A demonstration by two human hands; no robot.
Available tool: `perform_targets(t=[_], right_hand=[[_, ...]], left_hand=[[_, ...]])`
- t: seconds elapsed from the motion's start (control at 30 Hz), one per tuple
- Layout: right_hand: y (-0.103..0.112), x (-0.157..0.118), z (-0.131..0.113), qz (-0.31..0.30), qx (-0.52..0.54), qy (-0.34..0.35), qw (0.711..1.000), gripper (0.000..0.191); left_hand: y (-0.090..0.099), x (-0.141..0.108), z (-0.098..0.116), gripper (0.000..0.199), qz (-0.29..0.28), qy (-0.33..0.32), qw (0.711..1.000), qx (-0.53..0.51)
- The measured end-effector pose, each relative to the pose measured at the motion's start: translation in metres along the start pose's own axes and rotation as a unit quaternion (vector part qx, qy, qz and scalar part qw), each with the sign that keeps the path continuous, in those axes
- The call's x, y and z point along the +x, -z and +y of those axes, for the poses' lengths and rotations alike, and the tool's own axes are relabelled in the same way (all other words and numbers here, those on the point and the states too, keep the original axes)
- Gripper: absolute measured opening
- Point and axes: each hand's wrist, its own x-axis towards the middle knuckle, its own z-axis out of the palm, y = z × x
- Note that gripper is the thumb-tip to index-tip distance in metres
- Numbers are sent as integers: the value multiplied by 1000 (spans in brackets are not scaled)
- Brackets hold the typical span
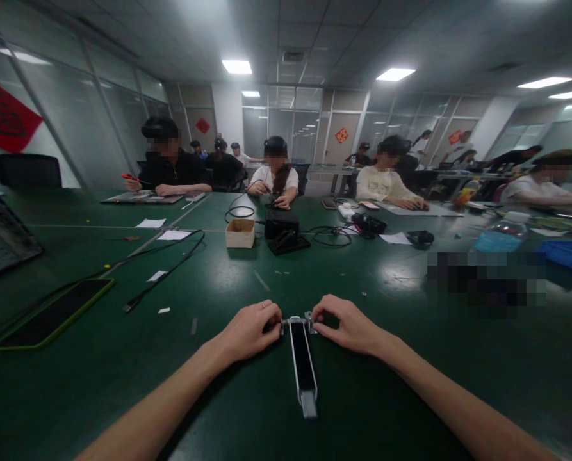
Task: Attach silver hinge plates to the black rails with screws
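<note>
On the green table in front of me lies a long, narrow device (303, 358) with a black face, a pale rim and a grey tab at its near end. A small metal crosspiece (296, 320) spans its far end. The fingertips of my left hand (257, 328) are closed on the crosspiece's left end. My right hand (346, 325) pinches a small metal bracket (309, 322) at the right end. Fingers partly cover both ends, so their exact shape is hidden.
Beyond my hands stand a small cardboard box (240, 234) and a black boxy device (282, 225) with cables. A green-edged black mat (55, 314) and a cable lie left. A water bottle (501, 234) and blue tray (567, 255) are right. Several people sit opposite.
</note>
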Motion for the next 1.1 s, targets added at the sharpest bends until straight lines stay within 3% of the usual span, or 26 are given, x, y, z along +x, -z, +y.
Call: perform_targets(t=[0.17, 0.3, 0.47, 0.57, 0.7, 0.87, 1.0, 1.1], right_hand=[[-1, 1, -1, -5, -19, 11, 1000, 14], [7, 2, 13, 15, -83, -3, 996, 17], [29, -7, 57, 82, -262, -144, 951, 25], [40, -16, 80, 42, -289, -237, 927, 23], [46, -18, 89, -3, -273, -265, 925, 17], [40, -7, 62, 35, -226, -208, 951, 16], [19, 2, 16, 96, -67, -86, 989, 11], [0, 4, -19, 85, 74, -29, 993, 8]], left_hand=[[-1, 0, 0, 8, -2, 1, 1000, -1], [0, 0, 1, 9, -4, 3, 1000, 6], [5, -1, 5, 12, 0, 6, 1000, 17], [8, -1, 7, 13, 7, 16, 1000, 17], [10, -1, 8, 12, 28, 16, 999, 19], [10, -1, 6, 10, 64, 24, 997, 30], [8, -3, 9, 9, 92, 7, 996, 15], [4, -3, 15, 9, 104, -37, 994, 8]])
